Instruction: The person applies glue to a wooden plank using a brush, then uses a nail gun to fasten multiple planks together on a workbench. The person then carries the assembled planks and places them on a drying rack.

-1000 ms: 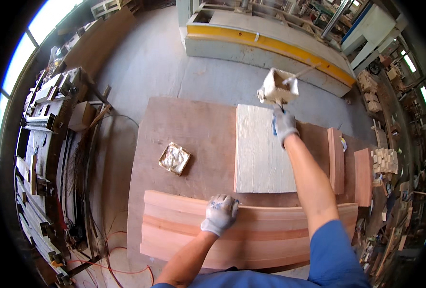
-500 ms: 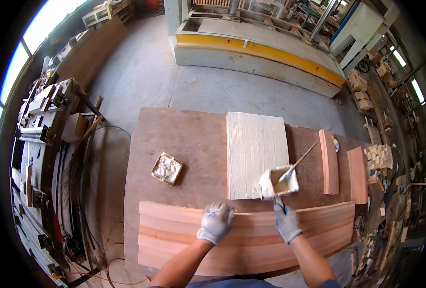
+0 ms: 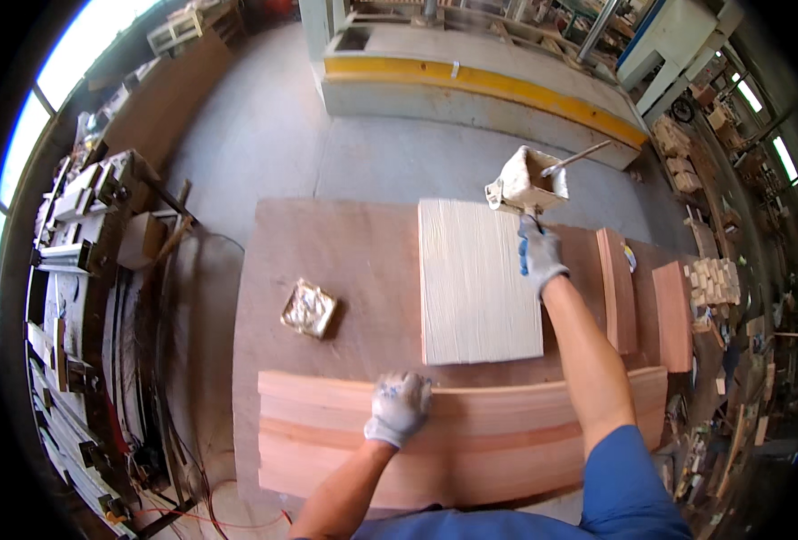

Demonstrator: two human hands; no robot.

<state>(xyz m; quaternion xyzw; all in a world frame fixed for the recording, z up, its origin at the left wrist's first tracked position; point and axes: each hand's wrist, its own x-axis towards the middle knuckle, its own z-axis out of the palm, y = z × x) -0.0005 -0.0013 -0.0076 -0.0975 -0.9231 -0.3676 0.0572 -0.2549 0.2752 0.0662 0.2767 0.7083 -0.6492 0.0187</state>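
Note:
My right hand [image 3: 541,255], in a grey-white work glove with blue marks, grips the handle of a square, cream-crusted pot [image 3: 523,183]. A brush [image 3: 579,157] leans in the pot, its handle sticking out to the right. The pot hangs over the far right corner of a panel coated in streaky cream [image 3: 480,283]. My gloved left hand [image 3: 399,405] is closed over the far edge of a row of long, slightly curved wooden boards [image 3: 327,441] lying close to me. What its fingertips touch is hidden.
A small square tray smeared with white [image 3: 309,309] sits left on the brown tabletop [image 3: 363,243]. Two short wooden pieces, an inner one [image 3: 617,288] and an outer one [image 3: 672,315], lie to the right. Beyond stands a large machine with a yellow beam [image 3: 489,81]; clamp racks [image 3: 84,198] line the left.
My right arm has reached forward, carrying the pot and brush from the panel's near right corner to its far end. My left hand stays on the boards.

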